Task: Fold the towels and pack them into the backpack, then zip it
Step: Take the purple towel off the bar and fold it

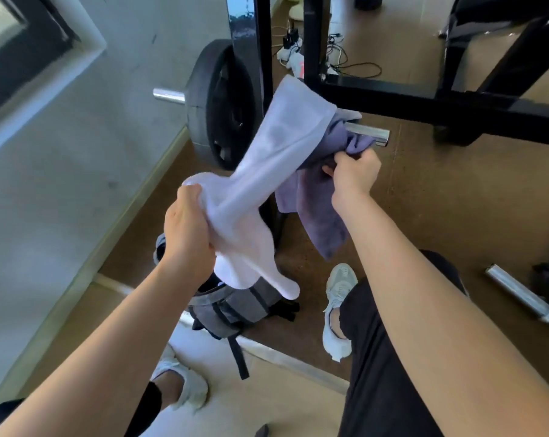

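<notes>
On the gym floor the backpack (248, 305) waits. The left hand (188, 228) fingers clench the white towel (279, 146) and the right hand (355, 171) fingers pinch the purple towel (317, 222), likely to pull both off the chrome bar (369, 134).

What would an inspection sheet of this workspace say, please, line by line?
Surface: brown floor, paler in the part nearest the person.
Job's things: white towel and purple towel hang over a chrome bar, unfolded; grey backpack stands on the floor below them.
Clutter: plate by the wall; second bar on the floor.
Grippers: left hand grips the white towel; right hand grips the purple towel.
Cables: cables and a power strip on the floor behind the rack.
Surroundings: black rack; grey wall.
</notes>
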`<act>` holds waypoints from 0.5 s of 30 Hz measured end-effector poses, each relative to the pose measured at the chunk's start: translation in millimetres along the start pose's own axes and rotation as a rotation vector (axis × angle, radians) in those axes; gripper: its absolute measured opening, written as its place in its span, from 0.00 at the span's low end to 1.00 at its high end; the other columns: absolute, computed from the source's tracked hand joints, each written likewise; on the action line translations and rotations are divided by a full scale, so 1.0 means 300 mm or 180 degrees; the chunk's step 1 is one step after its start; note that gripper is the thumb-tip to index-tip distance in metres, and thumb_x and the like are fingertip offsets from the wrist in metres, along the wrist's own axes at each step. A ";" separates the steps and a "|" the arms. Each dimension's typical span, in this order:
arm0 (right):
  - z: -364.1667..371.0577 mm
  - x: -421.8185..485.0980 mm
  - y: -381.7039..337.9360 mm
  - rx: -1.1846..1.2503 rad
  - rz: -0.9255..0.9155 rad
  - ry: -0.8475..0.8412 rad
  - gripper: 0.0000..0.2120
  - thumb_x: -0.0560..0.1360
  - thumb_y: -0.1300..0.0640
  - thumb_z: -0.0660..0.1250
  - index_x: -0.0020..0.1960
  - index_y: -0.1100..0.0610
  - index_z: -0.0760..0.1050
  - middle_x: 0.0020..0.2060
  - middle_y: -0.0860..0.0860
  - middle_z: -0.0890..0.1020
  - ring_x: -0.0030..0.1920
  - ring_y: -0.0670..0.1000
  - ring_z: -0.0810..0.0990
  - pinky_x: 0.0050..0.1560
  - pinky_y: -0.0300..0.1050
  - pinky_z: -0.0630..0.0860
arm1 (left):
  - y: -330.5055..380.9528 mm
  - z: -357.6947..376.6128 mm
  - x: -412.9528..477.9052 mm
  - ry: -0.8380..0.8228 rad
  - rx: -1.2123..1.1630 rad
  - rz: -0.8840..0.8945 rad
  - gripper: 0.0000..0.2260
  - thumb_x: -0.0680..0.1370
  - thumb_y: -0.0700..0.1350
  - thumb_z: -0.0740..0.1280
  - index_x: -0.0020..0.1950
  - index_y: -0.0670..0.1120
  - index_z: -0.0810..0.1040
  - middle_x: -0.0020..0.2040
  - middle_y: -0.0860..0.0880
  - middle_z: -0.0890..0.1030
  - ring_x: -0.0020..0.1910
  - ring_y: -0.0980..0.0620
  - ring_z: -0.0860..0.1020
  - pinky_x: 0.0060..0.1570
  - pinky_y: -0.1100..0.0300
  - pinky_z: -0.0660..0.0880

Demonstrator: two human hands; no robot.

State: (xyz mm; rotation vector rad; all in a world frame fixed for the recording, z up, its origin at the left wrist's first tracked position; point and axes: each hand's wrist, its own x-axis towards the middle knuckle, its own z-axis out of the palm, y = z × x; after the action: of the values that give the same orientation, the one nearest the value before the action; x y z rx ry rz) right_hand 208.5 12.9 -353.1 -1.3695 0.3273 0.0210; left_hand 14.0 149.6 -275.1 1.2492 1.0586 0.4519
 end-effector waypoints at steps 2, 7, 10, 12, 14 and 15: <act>-0.005 -0.006 -0.029 0.0190 -0.0102 -0.0031 0.11 0.75 0.71 0.66 0.56 0.63 0.78 0.47 0.57 0.85 0.42 0.50 0.86 0.40 0.46 0.84 | -0.014 -0.030 -0.004 0.0017 0.0133 0.0138 0.11 0.79 0.49 0.60 0.43 0.45 0.76 0.38 0.46 0.74 0.38 0.48 0.73 0.38 0.56 0.68; 0.023 0.032 -0.183 0.0724 -0.0221 -0.0324 0.08 0.72 0.65 0.75 0.50 0.63 0.78 0.45 0.59 0.84 0.50 0.59 0.85 0.47 0.55 0.85 | -0.077 -0.069 -0.021 -0.0292 0.0398 -0.0060 0.07 0.74 0.47 0.64 0.42 0.43 0.74 0.37 0.46 0.76 0.41 0.48 0.74 0.45 0.53 0.69; 0.109 0.110 -0.307 0.0782 -0.0327 -0.0429 0.14 0.71 0.63 0.76 0.52 0.68 0.77 0.47 0.62 0.83 0.49 0.60 0.85 0.45 0.55 0.85 | -0.108 -0.065 -0.035 -0.0448 0.0507 -0.0095 0.08 0.81 0.47 0.65 0.43 0.49 0.79 0.37 0.52 0.82 0.44 0.49 0.81 0.53 0.48 0.78; 0.175 0.153 -0.366 0.0951 -0.0401 -0.0519 0.12 0.74 0.68 0.73 0.55 0.70 0.76 0.49 0.65 0.81 0.48 0.61 0.83 0.42 0.55 0.85 | -0.112 -0.054 -0.036 -0.0482 0.0477 -0.0117 0.08 0.81 0.49 0.65 0.43 0.52 0.79 0.41 0.50 0.81 0.47 0.45 0.80 0.54 0.47 0.79; 0.208 0.202 -0.364 0.0094 -0.0702 -0.0616 0.13 0.75 0.65 0.71 0.57 0.69 0.75 0.46 0.61 0.81 0.47 0.58 0.82 0.48 0.58 0.84 | -0.100 -0.043 -0.029 -0.0500 0.0203 -0.0273 0.11 0.80 0.46 0.67 0.37 0.51 0.78 0.34 0.51 0.78 0.38 0.47 0.77 0.42 0.55 0.77; 0.209 0.226 -0.338 -0.0701 -0.0900 -0.0791 0.14 0.76 0.61 0.69 0.58 0.69 0.75 0.46 0.59 0.81 0.47 0.57 0.81 0.53 0.58 0.82 | -0.090 -0.038 -0.029 -0.0564 0.0162 -0.0353 0.10 0.78 0.47 0.69 0.37 0.49 0.78 0.32 0.50 0.77 0.36 0.48 0.76 0.40 0.56 0.74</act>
State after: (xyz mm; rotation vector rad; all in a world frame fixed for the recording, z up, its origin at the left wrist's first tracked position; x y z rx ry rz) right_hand 307.4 40.4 -262.2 -1.6018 -0.0811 -0.0076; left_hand -6.5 140.5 -295.7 1.2444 0.9873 0.2260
